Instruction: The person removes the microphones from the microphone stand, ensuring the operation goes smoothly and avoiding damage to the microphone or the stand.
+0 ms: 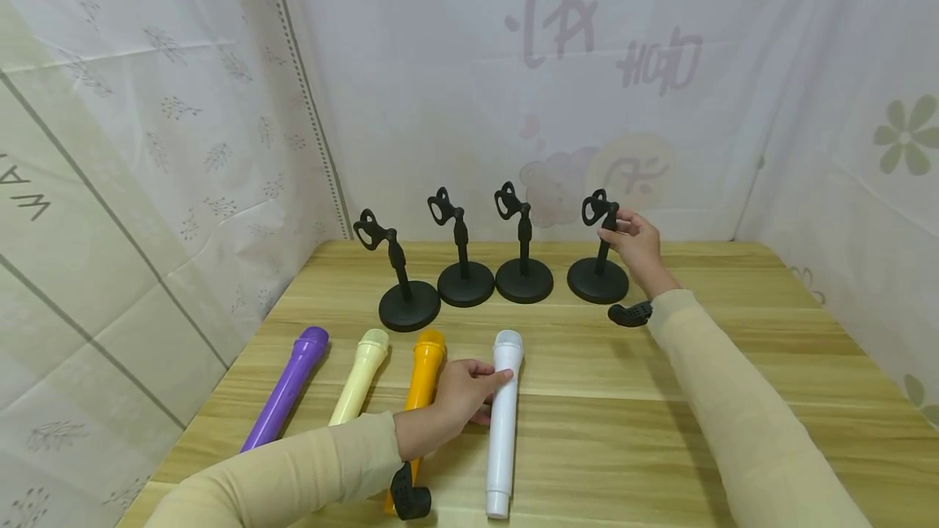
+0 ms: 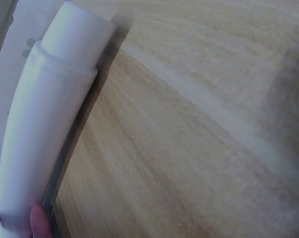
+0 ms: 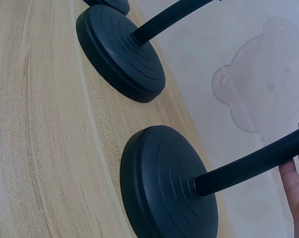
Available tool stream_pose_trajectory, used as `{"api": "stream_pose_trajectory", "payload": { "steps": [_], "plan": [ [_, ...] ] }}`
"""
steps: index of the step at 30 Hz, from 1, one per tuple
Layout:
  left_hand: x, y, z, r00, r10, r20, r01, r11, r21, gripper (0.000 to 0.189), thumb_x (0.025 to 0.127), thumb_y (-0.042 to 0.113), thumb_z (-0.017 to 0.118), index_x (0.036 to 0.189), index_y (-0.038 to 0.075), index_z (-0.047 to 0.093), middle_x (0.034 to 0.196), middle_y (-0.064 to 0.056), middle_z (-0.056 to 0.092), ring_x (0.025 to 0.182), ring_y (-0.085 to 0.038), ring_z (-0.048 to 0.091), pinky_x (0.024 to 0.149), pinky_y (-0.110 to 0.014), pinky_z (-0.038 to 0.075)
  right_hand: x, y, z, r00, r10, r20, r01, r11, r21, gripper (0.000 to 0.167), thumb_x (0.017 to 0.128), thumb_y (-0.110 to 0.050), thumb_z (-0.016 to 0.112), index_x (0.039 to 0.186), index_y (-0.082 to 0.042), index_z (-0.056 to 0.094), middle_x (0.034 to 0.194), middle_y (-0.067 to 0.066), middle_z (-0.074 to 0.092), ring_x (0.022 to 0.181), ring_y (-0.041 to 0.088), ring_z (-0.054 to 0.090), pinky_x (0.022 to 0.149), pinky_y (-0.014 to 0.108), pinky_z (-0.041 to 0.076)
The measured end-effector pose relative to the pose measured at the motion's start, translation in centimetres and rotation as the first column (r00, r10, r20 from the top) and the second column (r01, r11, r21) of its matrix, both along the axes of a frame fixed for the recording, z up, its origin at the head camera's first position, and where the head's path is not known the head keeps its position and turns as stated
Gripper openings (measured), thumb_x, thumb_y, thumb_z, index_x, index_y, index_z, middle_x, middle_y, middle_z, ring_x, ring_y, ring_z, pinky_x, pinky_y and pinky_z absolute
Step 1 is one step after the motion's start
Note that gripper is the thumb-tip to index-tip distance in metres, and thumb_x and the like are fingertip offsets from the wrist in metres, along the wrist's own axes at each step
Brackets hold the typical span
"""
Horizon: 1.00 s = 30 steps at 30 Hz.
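My left hand [image 1: 466,392] pinches a white microphone [image 1: 503,430] around its middle, thumb on top. In the left wrist view the narrower tail end of the white microphone [image 2: 50,99] shows close over the wood, with fingertips at the lower edge. The right hand [image 1: 637,247] grips the upper pole of the rightmost black desktop microphone stand [image 1: 597,279], just below its clip. In the right wrist view the round base of that stand [image 3: 164,183] stands near the table's back edge, and fingers [image 3: 292,183] touch its pole.
Left of the held stand are three more black stands: one nearest [image 1: 524,279], a middle one [image 1: 465,283] and a leftmost one [image 1: 409,306]. Orange [image 1: 423,373], cream [image 1: 358,381] and purple [image 1: 286,389] microphones lie on the wooden table [image 1: 587,430]. A curtain [image 1: 440,63] hangs behind.
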<state>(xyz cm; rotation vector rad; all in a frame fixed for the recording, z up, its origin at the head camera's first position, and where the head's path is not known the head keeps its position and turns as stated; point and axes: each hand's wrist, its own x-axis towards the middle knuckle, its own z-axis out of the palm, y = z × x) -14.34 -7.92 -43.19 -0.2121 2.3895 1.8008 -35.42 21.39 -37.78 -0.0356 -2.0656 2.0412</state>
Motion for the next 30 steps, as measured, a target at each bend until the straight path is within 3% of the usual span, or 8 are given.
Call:
{"api": "stream_pose_trajectory", "payload": {
  "steps": [9, 22, 30],
  "plan": [
    [0.0, -0.1, 0.2, 1.0, -0.002, 0.009, 0.002, 1.0, -0.003, 0.038, 0.084, 0.028, 0.078, 0.104, -0.002, 0.066, 0.081, -0.009, 0.065, 0.065, -0.016, 0.066, 0.049, -0.034, 0.056, 0.1, -0.1, 0.2, 1.0, 0.003, -0.008, -0.003, 1.0, -0.005, 0.036, 0.088, -0.004, 0.071, 0.122, -0.006, 0.057, 0.104, 0.005, 0.055, 0.085, 0.009, 0.062, 0.09, 0.033, 0.052],
    [0.2, -0.5, 0.4, 0.999, 0.006, 0.038, -0.006, 1.0, 0.014, 0.036, 0.083, 0.026, 0.079, 0.104, -0.001, 0.066, 0.081, -0.009, 0.066, 0.066, -0.017, 0.067, 0.049, -0.034, 0.056, 0.1, 0.2, 0.2, 1.0, 0.026, 0.013, -0.026, 0.999, -0.02, 0.048, 0.089, -0.004, 0.07, 0.133, -0.003, 0.052, 0.112, 0.009, 0.055, 0.085, 0.008, 0.063, 0.095, 0.04, 0.048],
    [0.1, -0.9, 1.1, 0.999, 0.001, 0.052, -0.004, 0.999, 0.049, 0.036, 0.085, 0.027, 0.078, 0.105, 0.0, 0.065, 0.082, -0.01, 0.066, 0.068, -0.019, 0.066, 0.05, -0.033, 0.056, 0.5, 0.6, 0.3, 0.999, 0.04, 0.001, -0.04, 0.999, -0.022, 0.055, 0.088, -0.005, 0.071, 0.138, -0.003, 0.05, 0.12, 0.015, 0.056, 0.086, 0.006, 0.065, 0.091, 0.034, 0.05]
  ]
}}
